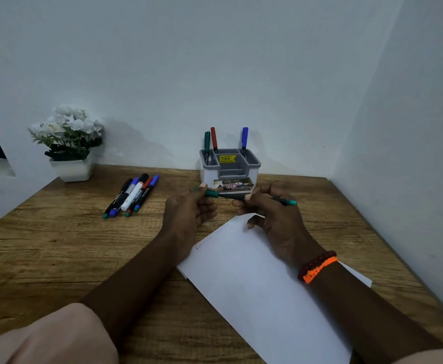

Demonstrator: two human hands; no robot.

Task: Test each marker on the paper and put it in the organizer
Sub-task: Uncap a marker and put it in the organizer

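Observation:
Both my hands hold one green marker (230,196) level above the table, just in front of the organizer (229,166). My left hand (188,211) grips its green cap end. My right hand (273,214) grips the dark barrel, whose green tail sticks out to the right. The grey and white organizer stands at the back against the wall with a green, a red and a blue marker upright in it. White paper (254,279) lies under my right forearm, with faint coloured scribbles along its left edge. Several loose markers (132,195) lie in a bunch at the left.
A white pot of white flowers (70,145) stands at the back left corner. Walls close the wooden table (57,253) at the back and on the right. An orange and dark red bracelet (317,266) is on my right wrist.

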